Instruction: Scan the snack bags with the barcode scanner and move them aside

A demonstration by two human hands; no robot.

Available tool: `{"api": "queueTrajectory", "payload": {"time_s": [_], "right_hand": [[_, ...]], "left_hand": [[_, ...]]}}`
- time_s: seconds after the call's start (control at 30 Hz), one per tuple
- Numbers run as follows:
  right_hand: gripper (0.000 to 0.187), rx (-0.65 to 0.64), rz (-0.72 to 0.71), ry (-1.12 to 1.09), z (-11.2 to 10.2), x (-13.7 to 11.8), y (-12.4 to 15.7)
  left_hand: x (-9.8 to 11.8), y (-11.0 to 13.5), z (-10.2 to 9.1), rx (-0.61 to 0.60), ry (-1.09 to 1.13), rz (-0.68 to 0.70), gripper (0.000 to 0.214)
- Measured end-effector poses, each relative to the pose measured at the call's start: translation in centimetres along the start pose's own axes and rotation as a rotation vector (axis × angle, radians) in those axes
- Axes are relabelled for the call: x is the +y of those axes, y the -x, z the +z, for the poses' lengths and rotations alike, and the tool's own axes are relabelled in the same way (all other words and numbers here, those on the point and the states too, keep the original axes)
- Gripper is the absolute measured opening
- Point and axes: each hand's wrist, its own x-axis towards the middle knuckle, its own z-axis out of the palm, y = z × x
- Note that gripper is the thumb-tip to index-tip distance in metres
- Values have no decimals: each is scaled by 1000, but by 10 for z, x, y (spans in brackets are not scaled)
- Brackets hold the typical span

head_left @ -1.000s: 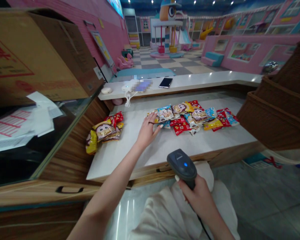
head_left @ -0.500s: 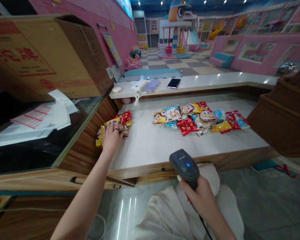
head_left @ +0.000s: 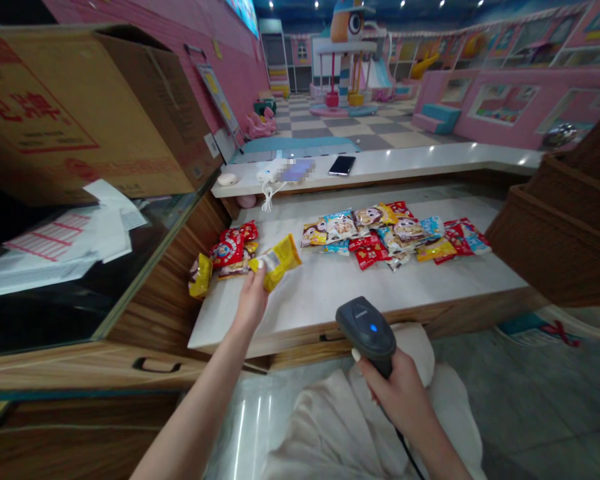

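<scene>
Your left hand grasps yellow snack packet, held clear of snack pile at bench left edge; right hand clenches corded barcode scanner upright by front edge.

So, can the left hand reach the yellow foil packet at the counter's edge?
Probably yes: the left hand sits close to that yellow foil packet, with nothing between, though it holds another yellow snack packet.
</scene>
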Motion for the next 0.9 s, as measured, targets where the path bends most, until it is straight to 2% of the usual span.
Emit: {"api": "queueTrajectory", "payload": {"time_s": [0.13, 0.27, 0.5, 0.7, 0.9], "right_hand": [[22, -13, 6, -9, 2, -1, 0], [18, -12, 10, -17, 3, 0, 1], [13, -54, 2, -35, 5, -10, -2], [10, -28, -78, -29, 9, -18, -6], [10, -54, -67, -28, 8, -17, -6]], "left_hand": [[-21, 16, 32, -108, 149, -227, 35], [-35, 23, 45, -157, 173, -306, 32], [-49, 20, 39, -140, 151, -301, 36], [-58, 19, 33, -237, 97, -267, 48], [-65, 16, 30, -224, 26, -249, 44]]}}
